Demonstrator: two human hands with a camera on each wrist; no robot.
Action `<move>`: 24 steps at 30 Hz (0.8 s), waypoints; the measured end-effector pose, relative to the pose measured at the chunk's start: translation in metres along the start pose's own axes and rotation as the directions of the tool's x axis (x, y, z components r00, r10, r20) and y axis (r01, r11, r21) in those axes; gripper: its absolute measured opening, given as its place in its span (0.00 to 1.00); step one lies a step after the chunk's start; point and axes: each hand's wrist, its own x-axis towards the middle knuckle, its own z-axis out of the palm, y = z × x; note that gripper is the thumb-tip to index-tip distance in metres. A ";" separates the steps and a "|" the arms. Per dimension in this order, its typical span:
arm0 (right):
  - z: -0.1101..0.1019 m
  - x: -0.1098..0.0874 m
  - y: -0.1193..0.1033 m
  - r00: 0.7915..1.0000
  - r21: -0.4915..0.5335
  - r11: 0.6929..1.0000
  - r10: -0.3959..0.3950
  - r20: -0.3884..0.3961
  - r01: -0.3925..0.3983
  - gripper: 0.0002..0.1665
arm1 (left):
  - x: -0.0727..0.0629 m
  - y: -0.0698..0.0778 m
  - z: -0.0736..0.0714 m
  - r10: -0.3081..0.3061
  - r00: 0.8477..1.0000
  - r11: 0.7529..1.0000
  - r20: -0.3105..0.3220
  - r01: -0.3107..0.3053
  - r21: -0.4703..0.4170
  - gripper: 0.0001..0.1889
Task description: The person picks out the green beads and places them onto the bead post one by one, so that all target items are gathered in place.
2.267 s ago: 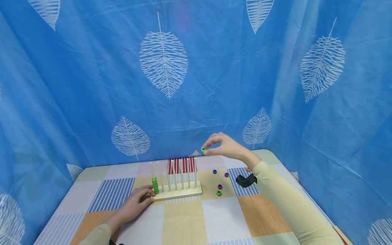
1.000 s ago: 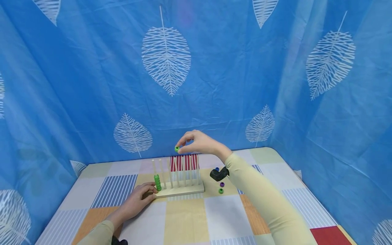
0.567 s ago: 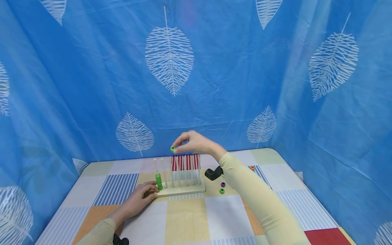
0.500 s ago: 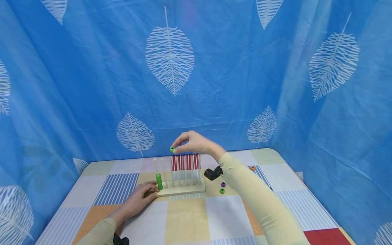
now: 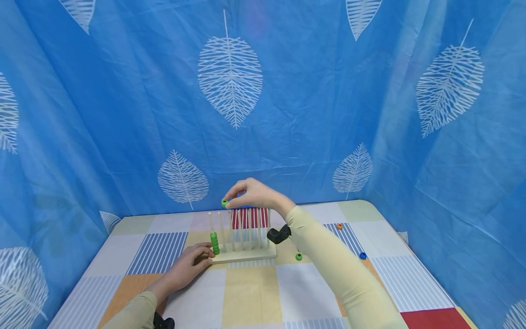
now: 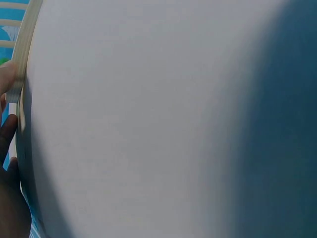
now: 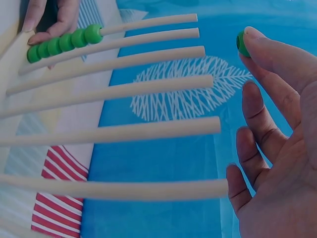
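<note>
A wooden peg rack (image 5: 250, 254) with a row of upright pegs stands on the table. Several green beads (image 5: 214, 244) are stacked on its leftmost peg, seen also as green beads (image 7: 64, 43) in the right wrist view. My left hand (image 5: 190, 267) holds the rack's left end, thumb at the front edge; the left wrist view catches only part of this hand (image 6: 7, 77) beside the base (image 6: 22, 49). Between thumb and index finger, my right hand (image 5: 255, 193) pinches a single green bead (image 7: 241, 44). That bead is just above the peg tips, toward the left pegs, off any peg.
Right of the rack lie a loose green bead (image 5: 298, 257), an orange bead (image 5: 339, 226) and a blue bead (image 5: 363, 256). The right forearm passes over this side. A patchwork cloth (image 5: 250, 297) covers the table, and a blue leaf-patterned curtain (image 5: 287, 114) hangs behind.
My right hand has carried the green bead leftward from beyond the rack's right end to above the left pegs. The left hand keeps its hold on the rack. The head view has shifted slightly.
</note>
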 end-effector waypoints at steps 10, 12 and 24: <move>0.011 0.011 -0.003 0.999 0.025 1.000 -0.004 0.033 0.004 0.14 | 0.001 0.000 0.000 -0.013 1.000 1.000 0.006 0.013 0.007 0.02; 0.012 0.012 -0.003 0.999 0.037 0.999 -0.005 0.039 0.004 0.14 | 0.001 0.000 0.000 -0.016 1.000 1.000 0.007 0.016 0.010 0.02; 0.019 0.021 -0.002 0.999 0.055 0.998 0.005 0.048 -0.008 0.14 | 0.002 -0.002 0.000 0.000 1.000 1.000 0.006 0.000 -0.011 0.02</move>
